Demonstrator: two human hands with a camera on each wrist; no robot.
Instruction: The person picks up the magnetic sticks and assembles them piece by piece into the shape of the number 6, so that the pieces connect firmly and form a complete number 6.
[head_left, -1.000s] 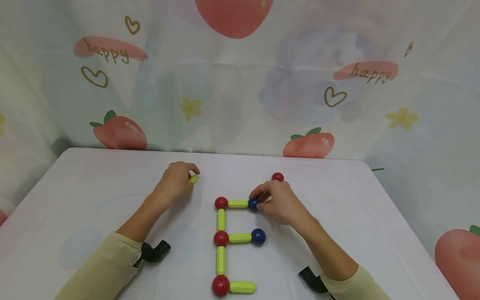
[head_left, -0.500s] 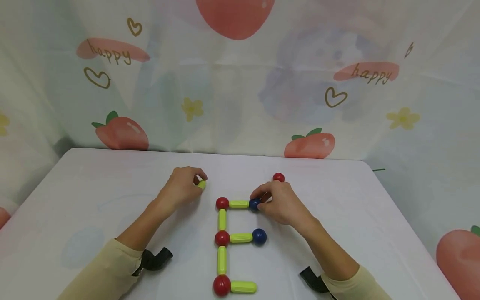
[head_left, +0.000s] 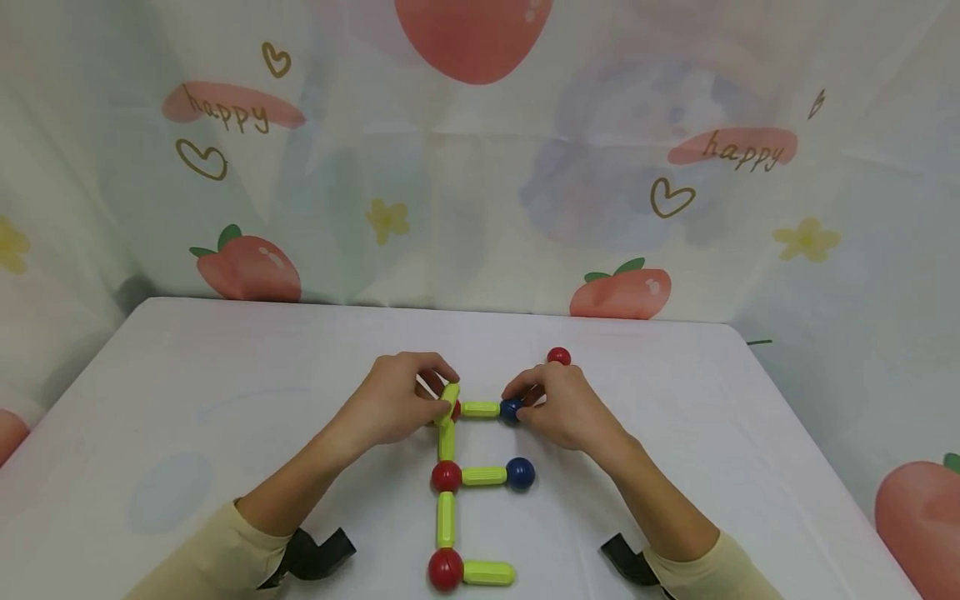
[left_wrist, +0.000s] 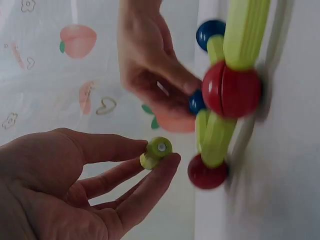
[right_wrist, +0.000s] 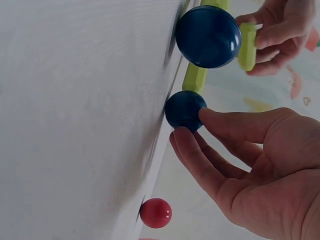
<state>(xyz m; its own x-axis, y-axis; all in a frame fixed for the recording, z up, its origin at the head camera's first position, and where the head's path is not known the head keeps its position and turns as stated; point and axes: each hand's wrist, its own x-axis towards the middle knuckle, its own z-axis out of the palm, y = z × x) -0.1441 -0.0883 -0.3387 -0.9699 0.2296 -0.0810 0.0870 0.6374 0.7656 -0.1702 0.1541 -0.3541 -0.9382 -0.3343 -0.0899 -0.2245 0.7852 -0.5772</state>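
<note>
My left hand point(head_left: 401, 398) pinches a yellow-green magnetic rod point(head_left: 450, 394) between thumb and fingers. In the left wrist view that rod point(left_wrist: 161, 147) points its round end, with a pale metal dot, at the camera. It is held raised, overlapping the far left red ball in the head view. My right hand point(head_left: 567, 407) pinches the far blue ball point(right_wrist: 185, 110), which sits at the end of a rod point(head_left: 480, 409). The joined rods and balls include a middle red ball point(head_left: 447, 477), a near red ball point(head_left: 446, 570) and a second blue ball point(head_left: 521, 473).
A loose red ball point(head_left: 558, 356) lies just beyond my right hand. The near rod point(head_left: 489, 572) ends without a ball. All stands on a white-covered table point(head_left: 225, 350), with a printed curtain point(head_left: 465, 183) behind its far edge.
My left hand has moved right and nearer with the rod, from beyond the built shape to over its far left corner. The right hand keeps its place on the blue ball.
</note>
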